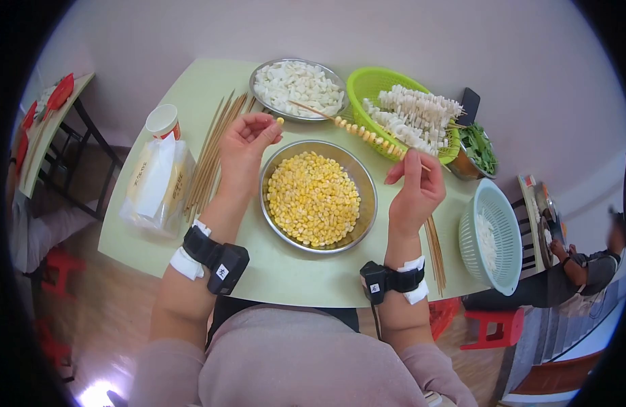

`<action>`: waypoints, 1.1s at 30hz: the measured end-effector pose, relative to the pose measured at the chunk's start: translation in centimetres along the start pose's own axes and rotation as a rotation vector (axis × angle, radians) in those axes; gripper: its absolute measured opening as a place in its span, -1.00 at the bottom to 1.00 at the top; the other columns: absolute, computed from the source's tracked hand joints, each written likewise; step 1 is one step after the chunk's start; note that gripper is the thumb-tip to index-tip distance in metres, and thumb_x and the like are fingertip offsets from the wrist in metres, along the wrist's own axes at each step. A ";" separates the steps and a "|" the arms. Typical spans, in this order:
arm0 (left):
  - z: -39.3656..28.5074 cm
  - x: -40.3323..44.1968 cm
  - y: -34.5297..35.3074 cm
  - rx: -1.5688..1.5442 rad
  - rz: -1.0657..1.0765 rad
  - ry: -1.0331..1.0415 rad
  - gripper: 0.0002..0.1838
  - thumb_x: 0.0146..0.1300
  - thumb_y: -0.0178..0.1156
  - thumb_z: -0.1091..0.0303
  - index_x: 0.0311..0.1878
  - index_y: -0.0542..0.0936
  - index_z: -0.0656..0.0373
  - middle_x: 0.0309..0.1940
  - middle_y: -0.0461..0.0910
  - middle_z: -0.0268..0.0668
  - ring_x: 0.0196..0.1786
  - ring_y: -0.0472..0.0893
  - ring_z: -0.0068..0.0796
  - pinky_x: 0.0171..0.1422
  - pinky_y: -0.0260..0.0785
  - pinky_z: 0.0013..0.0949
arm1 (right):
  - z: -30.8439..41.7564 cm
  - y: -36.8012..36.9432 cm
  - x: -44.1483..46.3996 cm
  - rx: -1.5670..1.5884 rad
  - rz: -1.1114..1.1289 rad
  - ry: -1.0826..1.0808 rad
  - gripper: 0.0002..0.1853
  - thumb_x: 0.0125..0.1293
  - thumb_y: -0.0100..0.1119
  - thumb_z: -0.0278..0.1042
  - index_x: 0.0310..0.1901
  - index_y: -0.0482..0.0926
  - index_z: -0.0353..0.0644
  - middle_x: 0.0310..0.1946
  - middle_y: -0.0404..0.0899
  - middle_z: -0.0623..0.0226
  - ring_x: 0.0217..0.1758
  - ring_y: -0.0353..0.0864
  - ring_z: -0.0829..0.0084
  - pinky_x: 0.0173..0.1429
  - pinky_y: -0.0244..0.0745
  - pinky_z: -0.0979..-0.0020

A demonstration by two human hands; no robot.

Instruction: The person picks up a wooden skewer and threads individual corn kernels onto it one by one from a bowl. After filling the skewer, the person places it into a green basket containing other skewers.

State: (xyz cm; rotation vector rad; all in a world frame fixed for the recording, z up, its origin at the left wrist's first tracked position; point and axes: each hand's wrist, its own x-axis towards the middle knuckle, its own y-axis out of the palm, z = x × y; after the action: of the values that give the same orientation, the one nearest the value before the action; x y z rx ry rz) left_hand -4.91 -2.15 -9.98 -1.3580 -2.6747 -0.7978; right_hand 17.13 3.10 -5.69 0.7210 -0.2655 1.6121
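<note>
Between the thumb and forefinger of my left hand (248,140) is a single corn kernel (280,121), raised above the table. My right hand (416,186) grips the lower end of a wooden skewer (370,136) threaded with a row of corn kernels. The skewer slants up to the left, and its bare tip points toward my left hand. Below and between both hands sits a steel bowl (369,214) of loose yellow kernels (313,197).
Bare skewers (208,159) lie left beside a tissue pack (160,180) and paper cup (163,121). Behind stand a steel dish (258,95) of white pieces and a green basket (360,81) of filled skewers. A blue-green basket (506,230) stands right; another person (577,271) sits beyond.
</note>
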 end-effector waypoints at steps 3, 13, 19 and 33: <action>-0.7 -0.1 0.2 -0.008 -0.008 0.049 -0.81 0.12 0.24 0.54 -0.19 0.51 0.27 -0.31 0.55 -0.28 -0.26 0.57 -0.53 -0.11 0.48 -0.47 | 0.4 -0.2 -1.0 -0.169 0.070 -0.181 -0.94 0.25 0.12 -0.52 -0.32 0.47 -0.30 -0.57 0.50 0.32 -0.57 0.48 0.57 -0.47 0.41 0.58; -1.3 -0.3 0.3 -0.057 -0.010 0.117 -0.82 0.13 0.23 0.56 -0.19 0.50 0.28 -0.29 0.55 -0.26 -0.23 0.57 -0.52 -0.08 0.49 -0.46 | 0.5 -0.6 -2.2 -0.401 0.176 -0.457 -0.94 0.19 0.14 -0.58 -0.34 0.45 -0.33 -0.55 0.50 0.25 -0.56 0.48 0.48 -0.46 0.40 0.52; -1.0 -0.5 0.3 -0.056 0.002 0.099 -0.82 0.13 0.23 0.56 -0.19 0.50 0.28 -0.26 0.56 -0.25 -0.22 0.57 -0.52 -0.06 0.49 -0.46 | 0.1 -0.3 -2.4 -0.325 0.148 -0.482 -0.92 0.10 0.22 -0.60 -0.42 0.49 -0.29 -0.61 0.50 0.26 -0.63 0.43 0.44 -0.56 0.26 0.51; -1.2 -0.5 0.4 -0.077 -0.018 0.103 -0.82 0.12 0.24 0.57 -0.20 0.51 0.28 -0.27 0.56 -0.24 -0.22 0.57 -0.53 -0.06 0.48 -0.47 | 0.4 -0.8 -2.5 -0.467 0.234 -0.486 -0.93 0.29 0.05 -0.52 -0.31 0.42 -0.33 -0.56 0.51 0.24 -0.53 0.50 0.52 -0.41 0.46 0.54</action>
State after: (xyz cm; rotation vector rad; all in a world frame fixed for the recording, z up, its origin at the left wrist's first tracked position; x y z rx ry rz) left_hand -4.49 -2.90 -8.95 -1.2717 -2.6067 -0.9545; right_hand 18.06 1.02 -7.05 0.7220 -1.0747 1.4888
